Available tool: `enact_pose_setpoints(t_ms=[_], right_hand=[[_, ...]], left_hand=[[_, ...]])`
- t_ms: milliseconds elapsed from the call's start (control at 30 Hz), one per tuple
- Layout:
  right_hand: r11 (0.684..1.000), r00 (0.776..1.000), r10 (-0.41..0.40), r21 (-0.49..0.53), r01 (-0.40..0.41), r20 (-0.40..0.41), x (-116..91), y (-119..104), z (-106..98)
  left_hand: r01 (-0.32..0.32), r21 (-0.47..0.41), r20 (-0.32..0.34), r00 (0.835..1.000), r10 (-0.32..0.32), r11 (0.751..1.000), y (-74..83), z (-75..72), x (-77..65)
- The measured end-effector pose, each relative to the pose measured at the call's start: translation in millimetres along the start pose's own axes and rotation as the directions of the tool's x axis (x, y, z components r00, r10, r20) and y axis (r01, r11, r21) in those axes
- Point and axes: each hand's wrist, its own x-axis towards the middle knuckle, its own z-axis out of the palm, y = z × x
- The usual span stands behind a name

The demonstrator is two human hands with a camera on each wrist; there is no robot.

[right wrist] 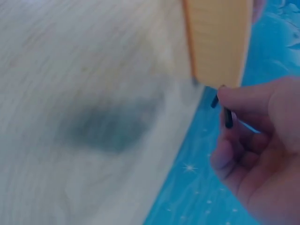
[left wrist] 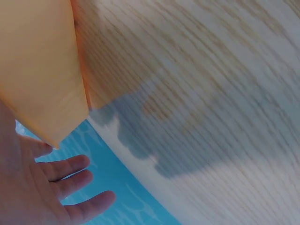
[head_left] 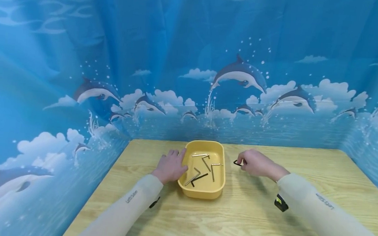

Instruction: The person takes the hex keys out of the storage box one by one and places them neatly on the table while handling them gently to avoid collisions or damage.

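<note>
My right hand [head_left: 255,163] pinches a black hex key [head_left: 237,163] between thumb and fingertips, off to the right of a yellow plastic bin [head_left: 223,179]. In the right wrist view the dark hex key [right wrist: 228,118] pokes out between thumb and fingers. My left hand [head_left: 170,166] rests at the bin's left rim, its thumb over the edge; the other fingers look straight and spread in the left wrist view. Inside the bin lie several silver hex keys [head_left: 213,173] and a black hex key [head_left: 200,179], scattered on the floor.
A light wood-grain table [head_left: 201,221] carries the bin near its back edge. Behind and beside it hangs a blue curtain [head_left: 186,59] printed with dolphins and clouds. Black straps with small devices [head_left: 281,203] show at the wrists.
</note>
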Motion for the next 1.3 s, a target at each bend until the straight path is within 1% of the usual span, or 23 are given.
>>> enact_pose_setpoints(t_ms=[167, 333, 500, 933, 1167, 1300], right_hand=[[0.997, 0.997, 0.068, -0.029, -0.069, -0.029, 6, 5, 17], [0.993, 0.993, 0.101, -0.053, -0.105, -0.062, 10, 9, 32], [0.988, 0.988, 0.128, -0.077, -0.135, -0.092, 15, 13, 42], [0.979, 0.978, 0.195, -0.045, -0.198, -0.075, 18, 7, 48], [0.951, 0.953, 0.296, -0.070, -0.301, -0.064, 15, 6, 43], [0.944, 0.950, 0.310, -0.100, -0.313, -0.044, 17, 6, 43]], left_hand=[[0.000, 0.007, 0.002, 1.000, 0.000, 1.000, -0.4, 0.3, 0.6], [-0.001, 0.017, -0.009, 1.000, 0.001, 1.000, 0.4, -0.7, 1.5], [-0.003, 0.022, -0.003, 1.000, 0.003, 1.000, 0.9, -2.1, 1.4], [0.002, 0.015, 0.004, 1.000, -0.002, 1.000, 1.2, -1.5, -0.6], [0.004, 0.018, 0.009, 1.000, -0.004, 1.000, 3.8, -2.2, -2.0], [0.008, 0.012, 0.012, 1.000, -0.008, 1.000, 4.4, -3.5, -2.4]])
